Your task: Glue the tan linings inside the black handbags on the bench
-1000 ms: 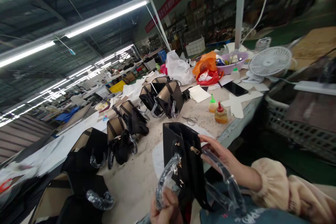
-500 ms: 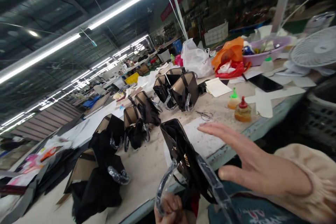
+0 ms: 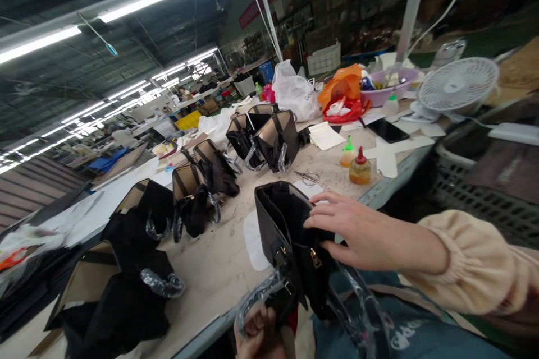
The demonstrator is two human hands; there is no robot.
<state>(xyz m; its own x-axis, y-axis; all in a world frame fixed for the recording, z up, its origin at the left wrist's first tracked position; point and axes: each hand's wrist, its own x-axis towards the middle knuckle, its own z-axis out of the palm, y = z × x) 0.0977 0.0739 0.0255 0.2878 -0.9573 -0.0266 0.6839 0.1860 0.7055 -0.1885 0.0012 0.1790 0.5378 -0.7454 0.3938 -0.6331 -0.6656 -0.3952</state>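
Note:
A black handbag [image 3: 275,235] stands tilted at the table's near edge, its top open and dark lining showing. A gold zipper pull [image 3: 315,258] hangs from its inner part. My right hand [image 3: 357,230] is on the bag's right rim, fingers curled over the edge and thumb lower down. At the bottom, my left hand [image 3: 263,331] is closed beside the bag's plastic-wrapped handle [image 3: 259,294], gripping the bag low down; its exact hold is partly hidden. The other wrapped handle [image 3: 366,303] hangs below my right wrist.
Several similar bags, such as a black bag [image 3: 126,297], stand along the left and back of the table [image 3: 210,269]. Scissors [image 3: 309,178], a red-capped bottle [image 3: 360,167], a green-capped bottle [image 3: 348,152], a phone [image 3: 387,130] and a fan [image 3: 458,85] lie beyond and right.
My right hand has moved left from open air onto the bag's rim. The bag's mouth is turned more into view. My left hand stays closed low down. The camera view has shifted right.

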